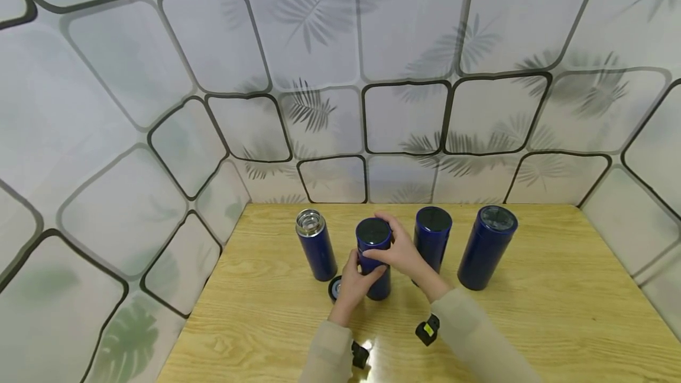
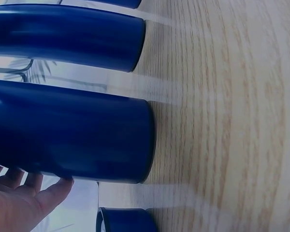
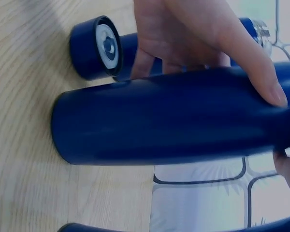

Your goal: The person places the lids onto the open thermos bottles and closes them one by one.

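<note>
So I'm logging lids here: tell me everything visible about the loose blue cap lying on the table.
The loose cap is a short, dark blue cylinder, seemingly glossy plastic or coated metal. It lies upside down on the wooden table, showing a pale inner liner with a round centre piece. It sits between the open flask and the held one, behind the left hand.

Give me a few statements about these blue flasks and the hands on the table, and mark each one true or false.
1. Four blue flasks stand upright on the wooden table. True.
2. Both hands grip the second flask from the left: left hand, right hand. True.
3. The leftmost flask has its cap on. False: its steel mouth is uncovered.
4. A loose cap lies on the table by the left hand. True.
5. The rightmost flask lies on its side. False: it stands upright.
</note>
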